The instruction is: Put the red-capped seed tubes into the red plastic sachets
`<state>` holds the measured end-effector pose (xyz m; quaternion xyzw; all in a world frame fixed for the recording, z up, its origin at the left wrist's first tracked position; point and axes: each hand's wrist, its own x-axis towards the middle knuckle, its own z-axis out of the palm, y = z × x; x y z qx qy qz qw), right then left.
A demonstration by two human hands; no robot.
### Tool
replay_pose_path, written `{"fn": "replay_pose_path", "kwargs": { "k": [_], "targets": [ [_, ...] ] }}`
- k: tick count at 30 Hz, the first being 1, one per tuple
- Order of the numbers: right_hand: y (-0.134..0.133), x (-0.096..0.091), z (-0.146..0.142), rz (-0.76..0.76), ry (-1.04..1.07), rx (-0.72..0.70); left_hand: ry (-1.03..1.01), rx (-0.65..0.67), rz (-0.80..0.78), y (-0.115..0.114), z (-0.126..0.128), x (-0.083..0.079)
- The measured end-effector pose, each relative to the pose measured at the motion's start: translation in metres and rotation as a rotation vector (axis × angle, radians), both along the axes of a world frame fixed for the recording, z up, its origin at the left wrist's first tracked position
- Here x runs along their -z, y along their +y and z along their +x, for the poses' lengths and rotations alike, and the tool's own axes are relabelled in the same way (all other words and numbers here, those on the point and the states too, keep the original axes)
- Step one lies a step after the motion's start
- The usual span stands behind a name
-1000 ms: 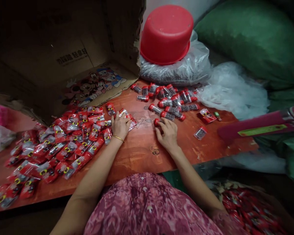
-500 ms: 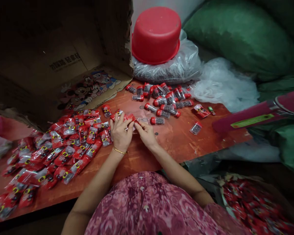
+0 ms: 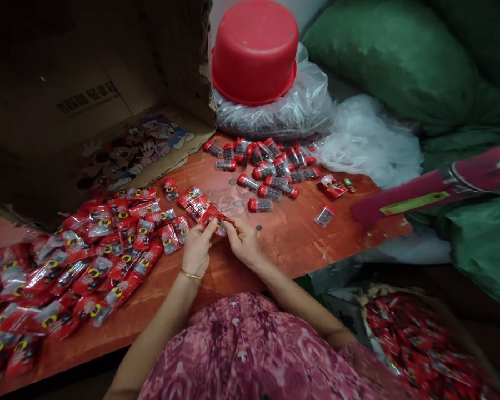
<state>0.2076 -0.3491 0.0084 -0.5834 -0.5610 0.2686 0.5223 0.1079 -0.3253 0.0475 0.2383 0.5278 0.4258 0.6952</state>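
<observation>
My left hand (image 3: pixel 197 248) and my right hand (image 3: pixel 242 243) meet over the red table (image 3: pixel 291 239), both pinching one small red packet (image 3: pixel 215 216) lifted just above the wood. The left fingers grip its left end, the right fingers its right end. A wide heap of red packets (image 3: pixel 87 250) spreads to the left of my hands. Beyond my hands lies a cluster of small clear vials with red caps (image 3: pixel 270 166); the nearest vial (image 3: pixel 260 205) lies alone just past my right hand.
An open cardboard box (image 3: pixel 120 111) lies on its side at the back left. A red bucket (image 3: pixel 255 50) sits upturned on a clear plastic sack (image 3: pixel 283 114). Green sacks (image 3: pixel 400 61) and a pink roll (image 3: pixel 433 186) crowd the right. A box of red packets (image 3: pixel 416 344) stands below right.
My right hand left the vials and came to my left hand. Both hands then drew back toward me and lifted a red packet between them.
</observation>
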Motion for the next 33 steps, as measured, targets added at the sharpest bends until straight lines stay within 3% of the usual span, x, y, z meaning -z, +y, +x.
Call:
{"fn": "replay_pose_path", "kwargs": {
  "k": [5, 9, 15, 19, 22, 26, 29, 33],
  "targets": [
    [0.0, 0.003, 0.007, -0.064, 0.069, 0.015, -0.076, 0.034, -0.078, 0.001, 0.002, 0.0],
    [0.001, 0.004, 0.015, -0.044, -0.03, 0.046, -0.117, 0.063, -0.089, -0.001, 0.005, -0.002],
    [0.01, -0.004, 0.051, 0.024, -0.441, 0.027, -0.099, 0.001, -0.068, 0.006, -0.002, -0.003],
    [0.015, -0.003, 0.089, -0.193, -0.877, 0.21, -0.115, 0.005, -0.065, 0.008, -0.01, -0.005],
    [0.007, 0.005, 0.104, -0.317, -0.998, 0.235, -0.13, 0.032, -0.058, 0.005, -0.011, -0.006],
    [-0.009, 0.015, 0.105, -0.317, -0.837, 0.23, -0.128, 0.063, -0.064, 0.003, -0.009, -0.005],
    [-0.022, 0.015, 0.097, -0.243, -0.473, 0.171, -0.097, 0.058, -0.049, 0.004, -0.009, -0.004],
    [-0.039, 0.0, 0.079, -0.192, 0.056, 0.05, -0.045, 0.042, 0.007, 0.004, -0.009, -0.003]
  ]
}}
